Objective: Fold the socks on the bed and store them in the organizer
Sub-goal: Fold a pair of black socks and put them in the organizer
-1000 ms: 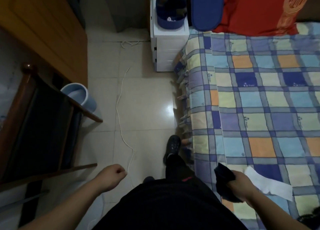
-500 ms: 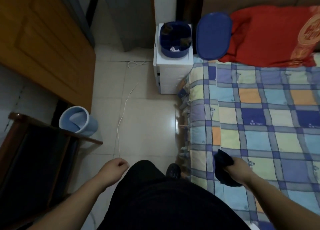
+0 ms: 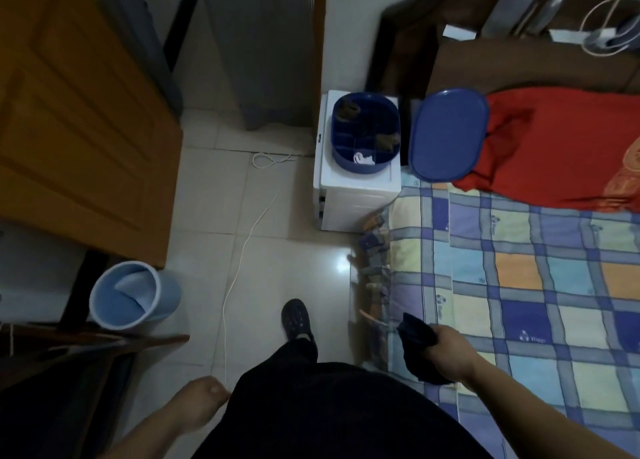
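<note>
My right hand (image 3: 450, 353) grips a folded dark navy sock (image 3: 417, 344) over the near left edge of the checked bed (image 3: 519, 285). The blue organizer (image 3: 365, 133), a round tub with dividers, stands on a white drawer unit (image 3: 356, 199) at the head of the bed. Two brownish socks and a white one lie in its compartments. Its blue lid (image 3: 448, 140) rests on the bed beside it. My left hand (image 3: 201, 399) hangs by my hip with fingers curled and holds nothing.
A red pillow (image 3: 561, 153) lies at the bed's head. A light blue bin (image 3: 133, 296) stands on the tiled floor left, near a wooden door (image 3: 79, 119) and a dark chair (image 3: 69, 372). A white cord (image 3: 242, 250) runs along the floor.
I have walked forward along the bed toward the drawer unit; the organizer looks nearer. The white sock on the bed has dropped out of view. My right hand still holds the dark sock.
</note>
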### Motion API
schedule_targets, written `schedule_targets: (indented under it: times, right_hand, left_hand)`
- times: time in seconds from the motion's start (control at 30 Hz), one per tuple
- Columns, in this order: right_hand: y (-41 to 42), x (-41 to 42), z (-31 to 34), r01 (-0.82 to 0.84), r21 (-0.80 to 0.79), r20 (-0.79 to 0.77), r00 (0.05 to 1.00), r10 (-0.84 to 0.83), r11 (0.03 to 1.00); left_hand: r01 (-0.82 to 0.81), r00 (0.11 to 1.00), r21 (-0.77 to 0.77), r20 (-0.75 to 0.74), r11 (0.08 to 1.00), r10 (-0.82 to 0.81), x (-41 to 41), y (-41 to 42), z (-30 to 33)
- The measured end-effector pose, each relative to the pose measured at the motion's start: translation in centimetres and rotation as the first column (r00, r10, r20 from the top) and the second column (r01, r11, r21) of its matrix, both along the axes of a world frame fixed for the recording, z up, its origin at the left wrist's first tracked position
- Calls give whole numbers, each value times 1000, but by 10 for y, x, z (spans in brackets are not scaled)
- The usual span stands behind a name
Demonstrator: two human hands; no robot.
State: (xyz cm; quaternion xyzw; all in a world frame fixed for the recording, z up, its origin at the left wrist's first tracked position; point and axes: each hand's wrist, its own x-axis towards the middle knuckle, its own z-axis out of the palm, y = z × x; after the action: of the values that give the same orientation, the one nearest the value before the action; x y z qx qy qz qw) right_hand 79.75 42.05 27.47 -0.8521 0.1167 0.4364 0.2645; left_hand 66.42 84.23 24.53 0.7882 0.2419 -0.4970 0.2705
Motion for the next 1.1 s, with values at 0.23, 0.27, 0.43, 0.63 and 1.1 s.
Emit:
schedule_targets:
  times: [0.23,0.27,0.43,0.63,1.1]
  right_hand:
    - [13,65,9,187,-12,-24,982,-187,982]
    - [13,72,12,191,-29,-24,981,-192,981]
    - [8,119,13,167,-125,-23,985,-171,978]
    - [-10,208,2,40,-99,-72,996,-47,994]
    - [6,460,-67,187,31,7,982,-187,982]
  left_hand:
    - [-92,979,3,182,996,90,200,59,19]
    - [-99,971,9,217,995,95,227,62,22]
    - [-111,949,-41,292,993,118,323,41,21]
    - [26,990,-79,137,997,-15,351,-11,0]
    - [-28,985,-24,172,999,31,528,-29,-49]
